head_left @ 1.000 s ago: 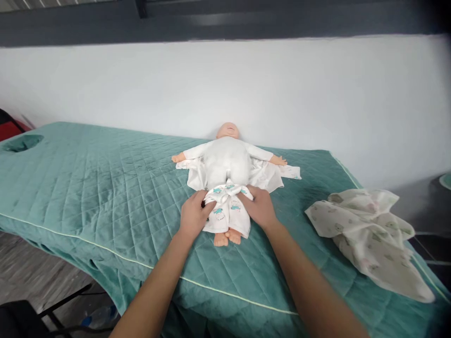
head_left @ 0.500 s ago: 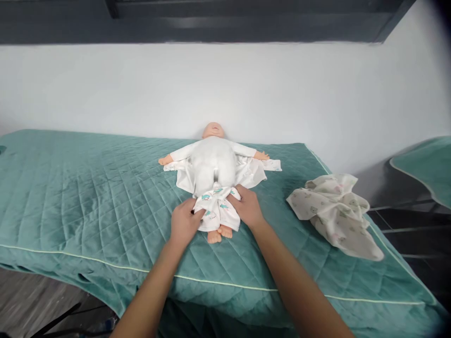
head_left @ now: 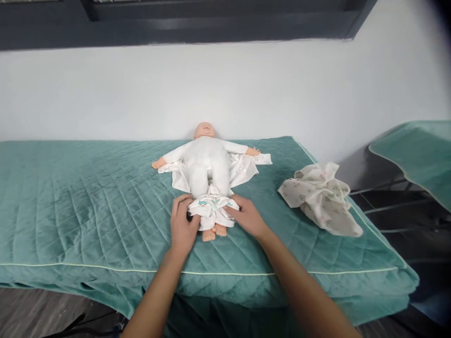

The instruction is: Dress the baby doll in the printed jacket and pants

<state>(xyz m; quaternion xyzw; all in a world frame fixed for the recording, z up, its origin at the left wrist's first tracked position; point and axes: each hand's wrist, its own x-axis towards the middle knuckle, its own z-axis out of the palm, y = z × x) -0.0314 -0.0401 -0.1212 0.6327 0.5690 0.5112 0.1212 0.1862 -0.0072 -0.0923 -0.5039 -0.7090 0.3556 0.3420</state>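
Note:
A baby doll [head_left: 206,157] with a white cloth body lies on its back, arms spread and feet toward me. Bunched around its lower legs is a pair of white baby pants [head_left: 213,211] with a teal print; the bare feet [head_left: 214,231] stick out below. My left hand [head_left: 183,223] grips the pants at their left side, thumb in front. On the right side, my right hand [head_left: 246,215] pinches the same fabric. Under the doll's back and arms a white printed baby shirt [head_left: 246,170] lies spread open.
A crumpled printed cloth [head_left: 319,199] rests to the right on the green quilted bed cover [head_left: 105,211]. White wall [head_left: 141,89] rises behind the doll's head. Another green padded surface [head_left: 416,155] stands at the far right, past the bed's edge.
The pants are more gathered around the lower legs. My left hand's fingers have shifted up along the fabric's left side. The whole view has turned slightly to the right.

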